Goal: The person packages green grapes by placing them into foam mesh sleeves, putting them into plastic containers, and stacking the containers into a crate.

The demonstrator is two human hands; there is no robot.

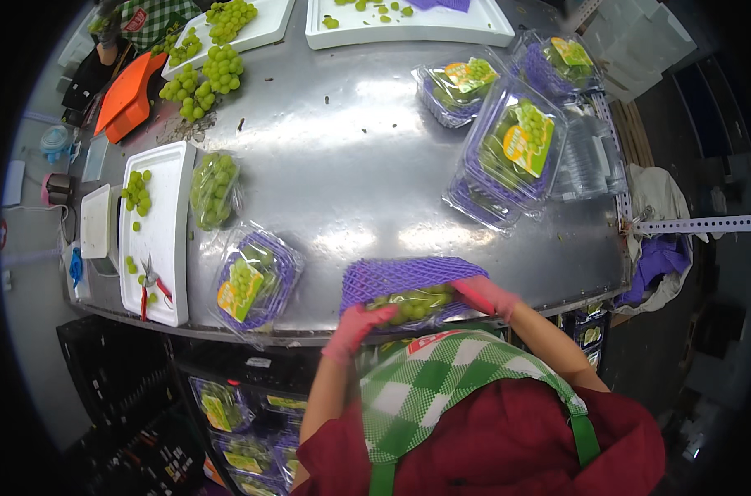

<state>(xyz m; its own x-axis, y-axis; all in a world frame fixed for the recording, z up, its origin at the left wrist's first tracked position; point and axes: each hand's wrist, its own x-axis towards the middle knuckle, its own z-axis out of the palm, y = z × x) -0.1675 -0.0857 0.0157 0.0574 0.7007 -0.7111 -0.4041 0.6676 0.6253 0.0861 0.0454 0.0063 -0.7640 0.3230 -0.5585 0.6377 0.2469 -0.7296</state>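
Note:
A wrapped bunch of green grapes (412, 305) lies on purple foam netting (406, 278) at the table's near edge. In a pink glove, my left hand (358, 327) grips the left end of the bundle. My right hand (482, 296), also gloved, holds the netting at the right end, its fingers partly hidden by the mesh. Left of them sits a labelled clear clamshell of grapes (251, 285), and behind it a grape bunch in clear film (214, 189). Several packed clamshells (515, 142) are grouped at the right, some stacked.
Red-handled pruning snips (149, 282) lie in a white foam tray (178, 248) with loose grapes. Near an orange plastic piece (122, 99) are more bunches. Empty clear containers (586, 155) stand by the right edge. A co-worker's checked apron (158, 22) shows at the upper left.

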